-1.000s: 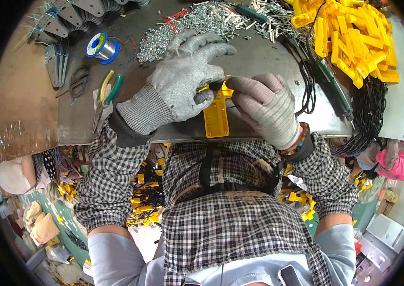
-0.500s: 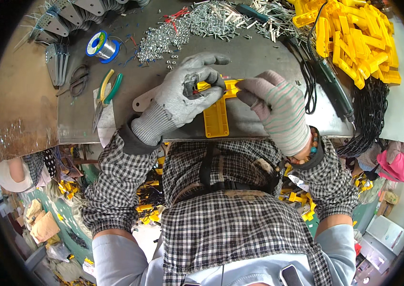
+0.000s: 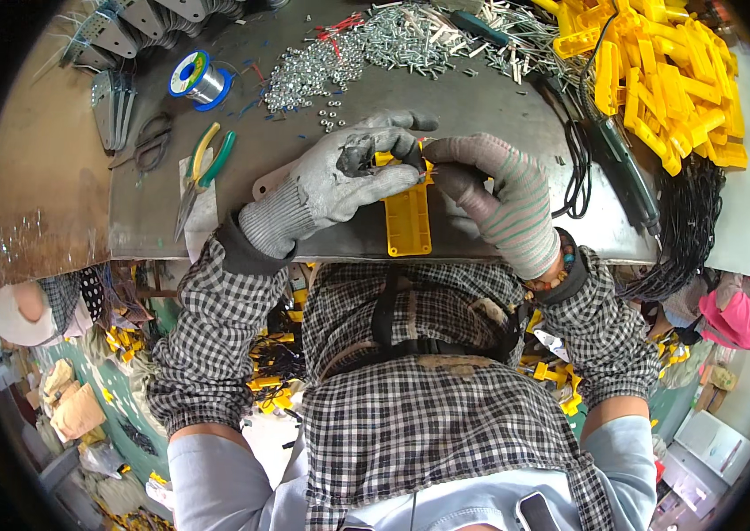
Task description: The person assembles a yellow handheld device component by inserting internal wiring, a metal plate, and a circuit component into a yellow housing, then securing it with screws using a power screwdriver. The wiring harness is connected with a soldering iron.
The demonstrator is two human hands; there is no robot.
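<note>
Operator: At the near edge of the grey metal worktop [image 3: 481,97], what does each hand have hold of?

Inspector: A yellow plastic bracket [image 3: 408,219] lies flat at the centre of the near edge, long axis pointing from 12 to 6 o'clock. The left hand [image 3: 340,181], in a grey knit glove, lies across the bracket's upper end from the 9 o'clock side, fingers [image 3: 393,142] curled closed over that end. The right hand [image 3: 499,195], in a grey glove with green and pink stripes, comes in from 3 o'clock; its fingers are pinched shut at the bracket's top edge, touching the left fingertips. Whether a small part sits inside that pinch cannot be told.

Operator: And the surrounding items?

Inspector: A pile of screws and nuts [image 3: 340,57] lies at 12 o'clock from the hands. A heap of yellow plastic parts [image 3: 667,80] occupies 2 o'clock, with a black cable [image 3: 580,173] and a green-handled tool [image 3: 627,173] just beside the right hand at 3 o'clock. Pliers with yellow and green handles [image 3: 202,164] lie at 9 o'clock, scissors [image 3: 152,146] just beyond them, and a solder spool [image 3: 201,78] sits at 10 o'clock. Metal plates [image 3: 141,22] are stacked at the far left corner.
</note>
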